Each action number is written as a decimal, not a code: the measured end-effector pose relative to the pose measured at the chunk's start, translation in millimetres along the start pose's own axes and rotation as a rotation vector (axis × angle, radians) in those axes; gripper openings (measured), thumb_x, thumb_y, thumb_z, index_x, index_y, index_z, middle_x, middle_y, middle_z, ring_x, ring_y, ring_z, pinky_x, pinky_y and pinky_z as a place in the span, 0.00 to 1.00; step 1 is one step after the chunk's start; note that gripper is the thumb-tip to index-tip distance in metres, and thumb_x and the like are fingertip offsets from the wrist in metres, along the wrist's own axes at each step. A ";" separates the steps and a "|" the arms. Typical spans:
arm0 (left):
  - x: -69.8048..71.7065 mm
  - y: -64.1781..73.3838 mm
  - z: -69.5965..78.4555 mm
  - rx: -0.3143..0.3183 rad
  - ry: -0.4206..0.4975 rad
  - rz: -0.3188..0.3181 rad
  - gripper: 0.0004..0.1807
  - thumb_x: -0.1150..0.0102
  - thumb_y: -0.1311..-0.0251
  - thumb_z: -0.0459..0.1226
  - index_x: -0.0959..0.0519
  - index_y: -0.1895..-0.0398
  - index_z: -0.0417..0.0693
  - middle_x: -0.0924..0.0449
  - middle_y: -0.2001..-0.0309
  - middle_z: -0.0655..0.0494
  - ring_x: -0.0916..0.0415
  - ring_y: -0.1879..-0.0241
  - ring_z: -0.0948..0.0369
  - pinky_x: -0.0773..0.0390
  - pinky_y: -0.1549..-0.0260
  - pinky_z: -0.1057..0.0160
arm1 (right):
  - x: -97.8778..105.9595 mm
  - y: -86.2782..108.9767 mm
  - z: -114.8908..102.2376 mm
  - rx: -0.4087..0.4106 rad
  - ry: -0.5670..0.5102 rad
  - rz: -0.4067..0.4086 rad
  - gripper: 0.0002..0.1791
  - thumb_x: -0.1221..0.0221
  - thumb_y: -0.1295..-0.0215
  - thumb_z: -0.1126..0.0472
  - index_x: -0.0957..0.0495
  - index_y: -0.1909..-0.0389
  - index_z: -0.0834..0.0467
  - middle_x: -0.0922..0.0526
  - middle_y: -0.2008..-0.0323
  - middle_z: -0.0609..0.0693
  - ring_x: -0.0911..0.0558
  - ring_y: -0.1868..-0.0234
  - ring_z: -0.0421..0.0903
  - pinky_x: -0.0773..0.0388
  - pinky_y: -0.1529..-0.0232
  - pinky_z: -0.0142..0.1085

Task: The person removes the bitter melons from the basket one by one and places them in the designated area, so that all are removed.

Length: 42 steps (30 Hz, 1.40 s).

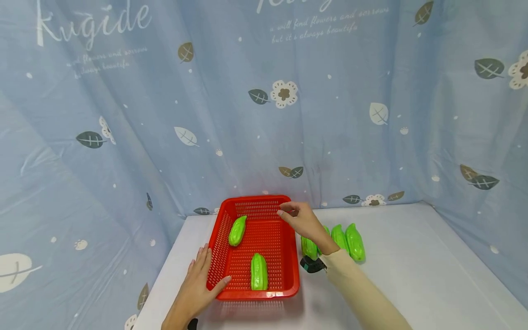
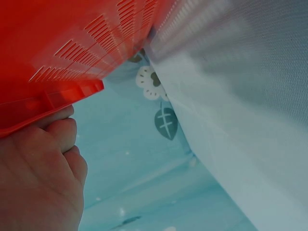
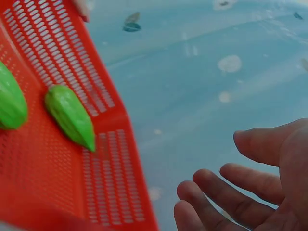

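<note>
A red perforated plastic basket (image 1: pixel 247 295) stands on the white table. Inside lie two glossy green ridged fruits: one fruit (image 1: pixel 237 231) at the back left, another fruit (image 1: pixel 259 272) near the front. My left hand (image 1: pixel 195 284) rests on the basket's front left corner, fingers fairly straight along the left rim, thumb over the front rim. In the left wrist view its fingers touch the underside of the rim (image 2: pixel 53 113). My right hand (image 1: pixel 303 222) hovers around the back right rim, holding nothing. The right wrist view shows its fingers (image 3: pixel 231 199) apart and loosely bent.
Right of the basket, several more green fruits (image 1: pixel 355 243) lie in a row, partly hidden behind my right forearm. White table surface (image 1: pixel 412 266) extends to the right. A blue patterned curtain (image 1: pixel 330 137) hangs behind the table and along both sides.
</note>
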<state>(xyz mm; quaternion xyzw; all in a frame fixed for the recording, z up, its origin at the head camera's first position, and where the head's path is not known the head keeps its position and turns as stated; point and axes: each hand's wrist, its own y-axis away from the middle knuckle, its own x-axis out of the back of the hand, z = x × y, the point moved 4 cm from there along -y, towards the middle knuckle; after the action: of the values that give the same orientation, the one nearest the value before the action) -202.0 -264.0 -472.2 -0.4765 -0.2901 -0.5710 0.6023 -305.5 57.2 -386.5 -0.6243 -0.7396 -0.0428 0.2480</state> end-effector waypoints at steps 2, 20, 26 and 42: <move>-1.0 -0.5 -0.5 0.006 0.003 -0.004 0.57 0.37 0.39 0.62 0.46 0.19 0.34 0.51 0.17 0.40 0.54 0.17 0.39 0.47 0.25 0.30 | -10.9 -2.4 1.8 -0.004 0.009 -0.016 0.17 0.37 0.27 0.56 0.16 0.43 0.61 0.13 0.45 0.58 0.14 0.50 0.52 0.15 0.49 0.45; -3.6 0.8 -2.3 0.014 0.000 -0.017 0.57 0.38 0.39 0.62 0.47 0.19 0.34 0.51 0.17 0.39 0.55 0.17 0.38 0.49 0.24 0.31 | -75.1 -3.7 21.4 -0.098 0.123 -0.116 0.21 0.34 0.31 0.56 0.18 0.44 0.66 0.13 0.52 0.59 0.14 0.57 0.50 0.15 0.52 0.49; -2.8 1.0 -1.3 0.017 0.001 -0.027 0.57 0.38 0.38 0.63 0.47 0.19 0.34 0.52 0.16 0.39 0.55 0.17 0.38 0.48 0.24 0.30 | -85.5 -4.8 29.9 -0.146 0.152 -0.137 0.24 0.33 0.32 0.55 0.19 0.42 0.67 0.13 0.51 0.59 0.15 0.53 0.51 0.15 0.49 0.49; -2.8 0.0 -3.6 0.021 -0.002 -0.024 0.57 0.39 0.38 0.64 0.48 0.18 0.36 0.52 0.16 0.40 0.55 0.17 0.39 0.49 0.24 0.30 | -104.8 6.1 32.0 -0.286 0.248 -0.291 0.29 0.31 0.34 0.52 0.22 0.40 0.68 0.16 0.43 0.62 0.18 0.53 0.51 0.16 0.48 0.49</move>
<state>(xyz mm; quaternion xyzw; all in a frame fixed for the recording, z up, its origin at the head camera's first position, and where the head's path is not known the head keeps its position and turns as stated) -203.2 -266.0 -476.1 -0.4674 -0.3024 -0.5743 0.6002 -299.5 -24.2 -460.0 -0.5299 -0.7721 -0.2588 0.2370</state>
